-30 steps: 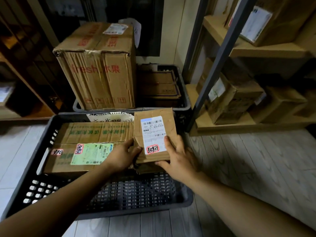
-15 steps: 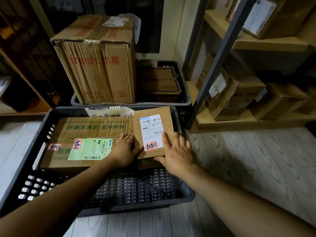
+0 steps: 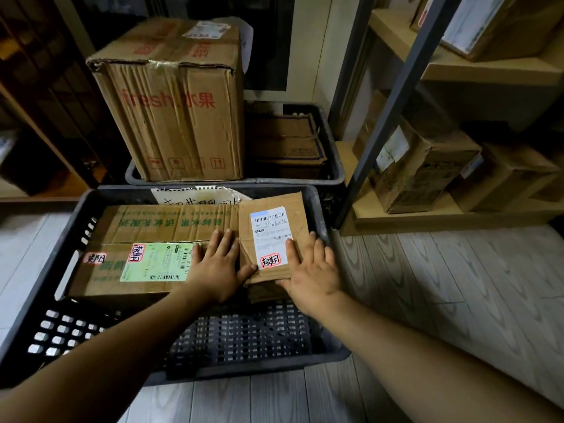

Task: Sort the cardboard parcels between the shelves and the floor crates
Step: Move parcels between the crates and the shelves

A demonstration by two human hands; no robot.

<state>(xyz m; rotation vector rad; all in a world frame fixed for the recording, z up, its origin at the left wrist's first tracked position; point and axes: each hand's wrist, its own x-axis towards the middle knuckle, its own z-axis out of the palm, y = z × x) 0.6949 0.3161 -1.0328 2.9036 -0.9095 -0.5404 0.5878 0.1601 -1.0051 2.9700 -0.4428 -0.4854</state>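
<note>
Grey plank floor (image 3: 442, 285), wooden shelves (image 3: 427, 213) at right; 2 crates (image 3: 244, 370) hold parcels (image 3: 293, 215)

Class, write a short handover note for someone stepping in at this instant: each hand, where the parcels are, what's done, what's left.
Left hand: flat on the green-label box, thumb against the small parcel.
Right hand: fingers flat on the small parcel.
Both boxes lie side by side in the near crate.
Done: small parcel seems set down.
To do: release it, then sort the shelf parcels.
</note>
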